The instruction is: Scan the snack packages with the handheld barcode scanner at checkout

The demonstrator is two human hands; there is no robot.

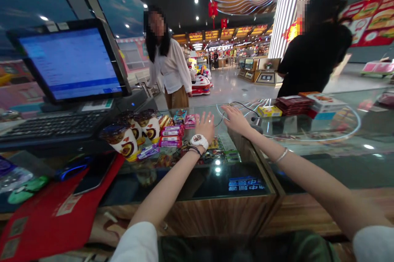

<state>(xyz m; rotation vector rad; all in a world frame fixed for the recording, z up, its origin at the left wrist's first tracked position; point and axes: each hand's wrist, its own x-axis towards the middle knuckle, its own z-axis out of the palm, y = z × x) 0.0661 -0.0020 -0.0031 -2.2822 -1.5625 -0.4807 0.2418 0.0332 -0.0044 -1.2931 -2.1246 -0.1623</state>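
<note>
Okay, so both bare hands are out over the glass counter (212, 184), and neither one looks like it's gripping anything. The left hand (205, 128) is open with the fingers spread, just beside a small pink box (191, 121) and near a pile of purple-and-red wrapped sticks (170, 135) (the white watch (199, 142) and dark bands on that wrist are pretty easy to spot). The right hand (236, 120) is open too, palm down, with a thin black cable (246, 105) running right by its fingers. Can't tell if the fingers touch it, or what's under either palm, since the hands themselves block the view.

The pink box sits on the glass with the sticks to its left, and the left hand may cover part of its edge. Further left are white-and-brown cups with dark tops (120, 141), overlapping so I can't count them for sure. A black phone (95, 171) lies on a red bag (46, 217) that's cut off by the frame. Right of the hands: a small yellow box (270, 111) and a stack of dark red packets (292, 106). The stuff under the glass is a mess of reflections, and the monitor text (74, 60) is too blurry to read. A person in a white shirt (175, 67) stands across the counter.
</note>
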